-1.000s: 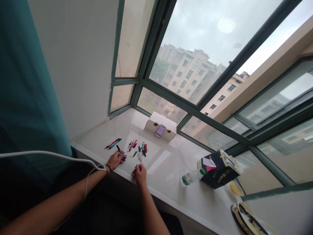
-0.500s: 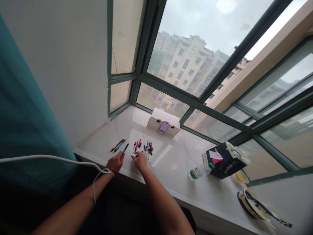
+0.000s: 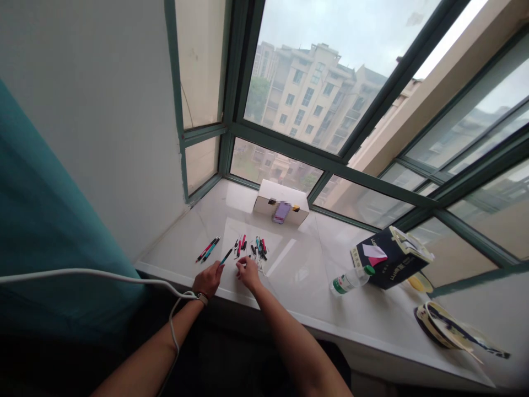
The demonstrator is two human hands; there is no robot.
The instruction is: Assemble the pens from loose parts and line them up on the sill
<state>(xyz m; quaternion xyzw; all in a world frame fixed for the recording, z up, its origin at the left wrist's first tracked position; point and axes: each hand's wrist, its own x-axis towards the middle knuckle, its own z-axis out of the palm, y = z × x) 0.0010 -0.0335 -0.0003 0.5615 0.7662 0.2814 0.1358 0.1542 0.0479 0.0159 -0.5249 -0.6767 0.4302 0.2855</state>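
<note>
My left hand (image 3: 208, 279), near the front edge of the white ledge (image 3: 306, 281), is closed around a pen (image 3: 226, 256) with a blue and black barrel, its dark end pointing up and away. Just to its right, my right hand (image 3: 248, 273) has its fingertips pinched together low over the ledge; whether they grip a small part is too small to tell. Beyond the hands lie loose pen parts (image 3: 259, 249) in black, red, teal and clear, with a smaller group of red and black pieces (image 3: 241, 246) beside them. Two or three whole pens (image 3: 208, 250) rest side by side at the left.
A white box (image 3: 285, 194) with a purple item against its front stands by the window. To the right are a green-capped bottle (image 3: 350, 280), a dark box (image 3: 386, 259) and a cap-like item (image 3: 444, 326). A white cable (image 3: 103, 272) crosses to my left wrist.
The view has shifted slightly, so everything on the ledge appears farther right. My left hand still holds the pen, and my right hand's fingers stay pinched beside it.
</note>
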